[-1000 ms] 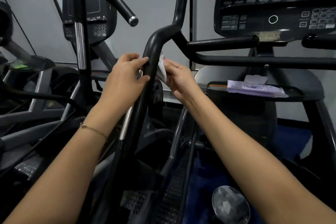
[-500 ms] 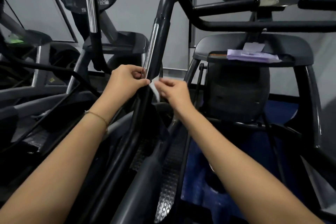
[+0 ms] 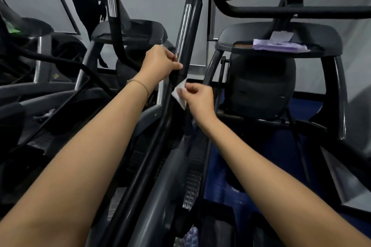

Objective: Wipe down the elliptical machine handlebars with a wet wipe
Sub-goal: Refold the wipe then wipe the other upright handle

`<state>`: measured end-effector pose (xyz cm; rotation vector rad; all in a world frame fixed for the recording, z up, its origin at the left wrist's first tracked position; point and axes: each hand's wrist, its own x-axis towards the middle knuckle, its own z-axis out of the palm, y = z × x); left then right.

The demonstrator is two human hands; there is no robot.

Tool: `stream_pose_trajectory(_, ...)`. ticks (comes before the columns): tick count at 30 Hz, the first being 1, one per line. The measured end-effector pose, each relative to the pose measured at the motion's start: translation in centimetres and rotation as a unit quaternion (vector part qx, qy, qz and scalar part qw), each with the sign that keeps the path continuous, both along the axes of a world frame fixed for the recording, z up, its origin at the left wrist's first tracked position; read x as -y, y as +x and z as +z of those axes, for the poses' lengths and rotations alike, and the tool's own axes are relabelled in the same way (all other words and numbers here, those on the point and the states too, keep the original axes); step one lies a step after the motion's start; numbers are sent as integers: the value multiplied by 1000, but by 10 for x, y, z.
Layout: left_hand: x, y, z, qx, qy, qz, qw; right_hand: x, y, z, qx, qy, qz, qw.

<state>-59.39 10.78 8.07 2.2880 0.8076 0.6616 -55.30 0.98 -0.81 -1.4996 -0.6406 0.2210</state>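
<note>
Gripping: your left hand curls round the handlebar.
Pinching: your right hand pinches the wet wipe.
Wipe position: touching the handlebar, just below your left hand's grip.

Head camera looks forward and down, close to the handlebar.

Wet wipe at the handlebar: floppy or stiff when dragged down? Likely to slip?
Probably floppy: the wet wipe is a thin sheet, pinched only by fingertips of the right hand. Likely very light, for the same reason. It may bunch or slide on the smooth handlebar, which the left hand grips.
</note>
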Motion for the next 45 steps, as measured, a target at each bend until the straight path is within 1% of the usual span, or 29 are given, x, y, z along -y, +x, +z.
stream_pose_trajectory(2,2,-1,0,-2,8,-2,1000,3,-2,-1,1,-38,3,999)
stream_pose_trajectory(5,3,-2,0,4,8,-4,1000,-2,1,10,-2,-18,-29,999)
stream_pose_trajectory(7,2,-2,-1,14,5,-10,1000,-1,-6,6,2,-27,-44,999)
stream_pose_trajectory(9,2,-6,-3,14,1,-28,1000,12,-16,-9,20,-87,-13,996)
stream_pose_trajectory(11,-2,-17,-10,11,-19,-52,998,35,-24,-19,44,-146,51,987)
stream_pose_trajectory(12,-6,-26,-18,10,-32,-56,998,45,-24,-19,54,-160,73,983)
stream_pose_trajectory(13,-9,-38,-27,8,-41,-54,998,55,-24,-16,54,-160,87,982)
stream_pose_trajectory(15,-11,-69,-49,-6,-56,-45,997,70,-22,-10,28,-136,119,983)
stream_pose_trajectory(17,-4,-106,-70,-52,-97,-54,992,73,-26,-5,4,-115,169,979)
stream_pose_trajectory(18,3,-125,-79,-77,-124,-58,988,69,-29,-4,7,-114,180,977)
stream_pose_trajectory(20,20,-158,-88,-110,-139,-60,982,54,-37,-4,44,-120,145,981)
stream_pose_trajectory(22,40,-188,-89,-135,-93,-66,984,37,-46,-6,128,-140,88,978)
stream_pose_trajectory(23,52,-202,-88,-153,-51,-70,984,30,-50,-8,187,-163,64,967)
stream_pose_trajectory(24,65,-214,-89,-170,4,-71,983,26,-53,-12,248,-185,49,950)
stream_pose_trajectory(26,90,-234,-87,-170,122,-65,976,26,-60,-20,347,-221,45,910)
stream_pose_trajectory(27,98,-240,-88,-165,156,-70,971,30,-66,-22,389,-231,51,891)
stream_pose_trajectory(29,106,-245,-94,-164,195,-86,963,38,-79,-25,454,-238,77,856)
stream_pose_trajectory(30,108,-245,-94,-176,211,-85,958,38,-80,-24,465,-240,90,848)
stream_pose_trajectory(31,108,-243,-96,-185,224,-78,954,36,-77,-21,459,-248,94,848)
stream_pose_trajectory(34,112,-242,-99,-200,243,-63,947,27,-64,-7,404,-275,88,868)
stream_pose_trajectory(35,114,-242,-101,-202,253,-56,944,27,-66,-5,400,-276,94,869)
stream_pose_trajectory(37,118,-241,-103,-214,270,-41,938,36,-81,-8,443,-266,115,848)
stream_pose_trajectory(40,119,-241,-106,-208,274,-17,939,57,-103,-10,500,-246,189,808)
stream_pose_trajectory(41,118,-240,-108,-203,274,-11,940,56,-99,-7,504,-260,186,803)
stream_pose_trajectory(43,123,-241,-105,-214,277,-5,937,49,-89,-1,502,-286,153,802)
stream_pose_trajectory(45,131,-247,-102,-221,258,12,940,49,-95,-3,527,-274,147,791)
